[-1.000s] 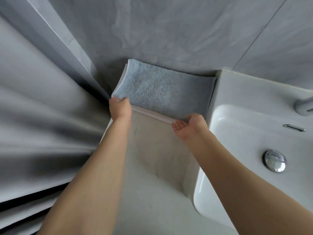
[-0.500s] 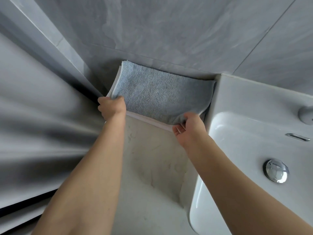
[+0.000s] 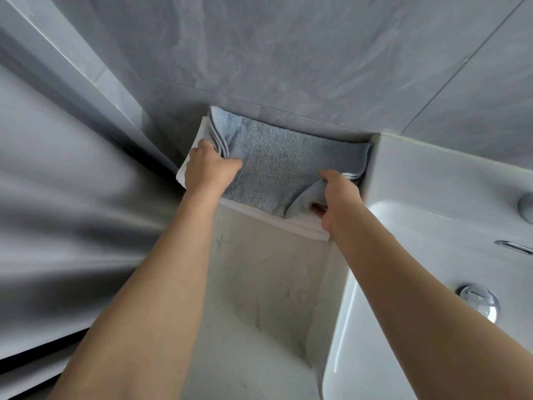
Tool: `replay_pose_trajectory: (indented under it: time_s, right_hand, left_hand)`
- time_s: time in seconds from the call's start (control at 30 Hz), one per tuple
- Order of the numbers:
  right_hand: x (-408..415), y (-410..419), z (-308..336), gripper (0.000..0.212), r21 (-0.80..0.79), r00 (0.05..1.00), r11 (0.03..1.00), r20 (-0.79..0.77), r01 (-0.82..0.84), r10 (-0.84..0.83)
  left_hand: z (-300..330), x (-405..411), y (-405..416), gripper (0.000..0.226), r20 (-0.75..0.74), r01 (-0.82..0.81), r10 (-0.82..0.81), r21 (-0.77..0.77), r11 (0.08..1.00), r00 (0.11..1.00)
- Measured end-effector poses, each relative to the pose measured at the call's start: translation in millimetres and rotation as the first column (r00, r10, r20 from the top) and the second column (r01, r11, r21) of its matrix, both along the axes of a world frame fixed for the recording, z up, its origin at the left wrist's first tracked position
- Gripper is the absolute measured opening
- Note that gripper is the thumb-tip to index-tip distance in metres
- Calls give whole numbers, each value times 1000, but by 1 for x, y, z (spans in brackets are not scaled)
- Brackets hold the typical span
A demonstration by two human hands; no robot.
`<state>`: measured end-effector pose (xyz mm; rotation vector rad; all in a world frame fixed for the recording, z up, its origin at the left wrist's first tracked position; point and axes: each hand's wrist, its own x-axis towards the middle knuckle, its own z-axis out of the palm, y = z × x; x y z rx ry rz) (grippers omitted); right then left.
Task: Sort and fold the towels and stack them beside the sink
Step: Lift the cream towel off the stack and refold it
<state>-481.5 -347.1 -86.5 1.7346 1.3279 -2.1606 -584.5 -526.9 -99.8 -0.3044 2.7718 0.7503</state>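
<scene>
Grey-blue terry cloth fills the far end of the counter (image 3: 259, 298) in the head view: a folded blue towel (image 3: 288, 166) lies on top of a folded white towel (image 3: 277, 222), whose edges show along the near side and at the left. This small stack sits against the grey tiled wall (image 3: 288, 53), just beside the white sink (image 3: 432, 226), with its right end touching the sink's raised side.

The left hand (image 3: 209, 168) is on the stack's left end, thumb laid across the top of the blue towel and fingers curled down over the layered edge, gripping it. The right hand (image 3: 339, 197) is at the near right corner, fingers tucked under a lifted fold of the blue towel and thumb over it, so the cloth bunches up there. Both bare forearms reach in from the bottom of the frame.

Inside the sink basin a chrome drain plug (image 3: 477, 301) shows, with an overflow slot (image 3: 513, 246) above it. A grey curtain (image 3: 72, 226) hangs in folds on the left.
</scene>
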Motion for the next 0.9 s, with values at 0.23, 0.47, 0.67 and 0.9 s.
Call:
replay_pose_trajectory:
  time_s: [0.23, 0.47, 0.67, 0.9]
  right_hand:
    - [5, -1, 1, 23, 333, 985, 937, -97, -104, 144]
    - [43, -5, 61, 27, 194, 890, 933, -292, -303, 350]
    - [123, 22, 98, 36, -39, 825, 902, -424, -430, 374]
    - [223, 60, 106, 42, -87, 861, 900, -343, -426, 375]
  left_hand:
    - [11, -12, -4, 13, 199, -205, 102, 610, 766, 975]
    - [54, 64, -27, 46, 368, -330, -83, 897, 292, 926]
    - [91, 134, -34, 87, 250, -236, -209, 968, 92, 946]
    - [114, 216, 3, 72, 160, -144, -533, 987, 72, 831]
